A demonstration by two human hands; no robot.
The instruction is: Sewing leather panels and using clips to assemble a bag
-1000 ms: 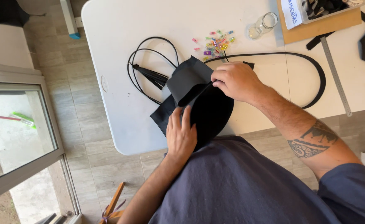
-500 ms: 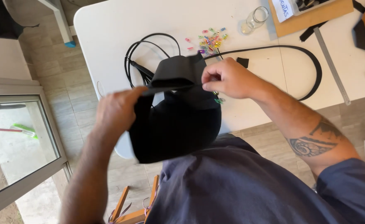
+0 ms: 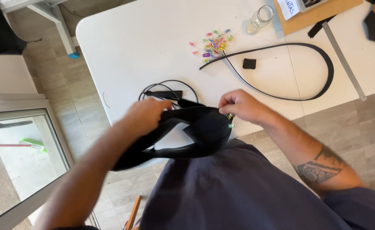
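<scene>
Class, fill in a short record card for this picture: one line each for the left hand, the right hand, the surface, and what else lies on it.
Left hand: grips black fabric piece
Right hand: pinches its edge near small clips
Surface: white table
Also there: coloured clips, glass jar, black strap, metal ruler, black cord

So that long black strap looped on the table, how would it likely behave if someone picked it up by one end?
The black strap would probably bend and trail rather than stay stiff, since it already lies in a smooth open loop. It looks thin and flat, so likely light. Lying flat on the white table, it seems more apt to slide than roll.
</scene>
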